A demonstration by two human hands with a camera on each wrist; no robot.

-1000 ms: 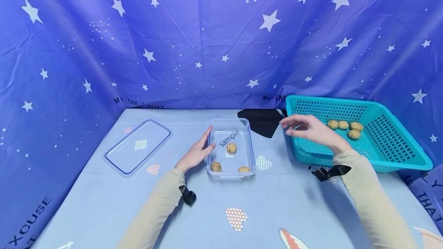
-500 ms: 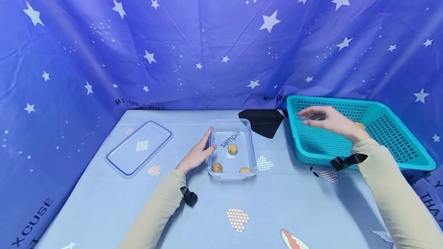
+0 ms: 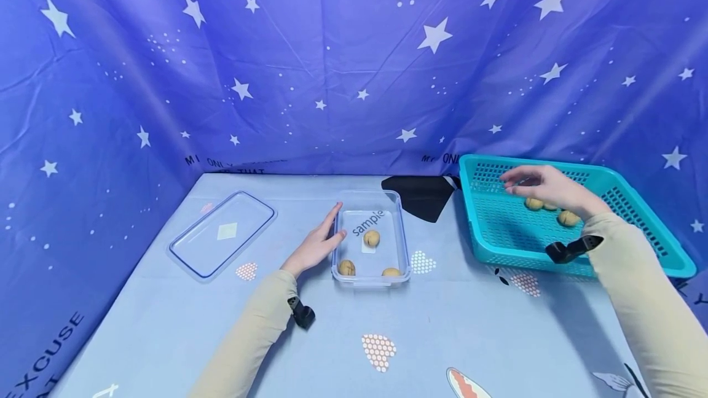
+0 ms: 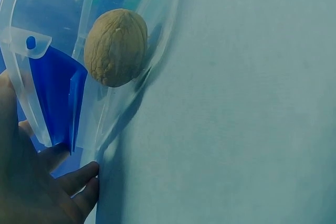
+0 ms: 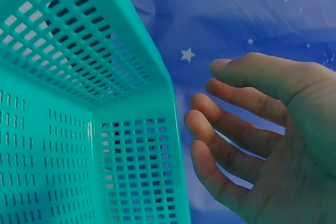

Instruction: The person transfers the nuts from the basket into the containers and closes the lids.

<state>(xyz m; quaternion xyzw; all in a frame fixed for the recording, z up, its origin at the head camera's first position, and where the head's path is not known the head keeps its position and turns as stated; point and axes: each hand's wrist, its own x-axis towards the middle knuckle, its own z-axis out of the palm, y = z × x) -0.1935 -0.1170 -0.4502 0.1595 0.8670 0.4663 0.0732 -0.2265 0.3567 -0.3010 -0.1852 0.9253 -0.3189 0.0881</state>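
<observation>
Three walnuts lie in one clear box point(image 3: 401, 244): one point(image 3: 371, 238) near the middle, two at the near wall point(image 3: 346, 267) point(image 3: 391, 272). One teal basket point(image 3: 647, 235) holds at least three more walnuts: one point(image 3: 533, 204) with another point(image 3: 549, 206) close behind it, mostly hidden by the hand, and one point(image 3: 568, 218) apart; any others are hidden. One clear lid point(image 3: 222, 233) lies on the tabletop point(image 3: 442, 324). One black sheet point(image 3: 421, 194) lies behind the box. Two hands are in view: the left point(image 3: 313, 245) and the right point(image 3: 544, 187).
</observation>
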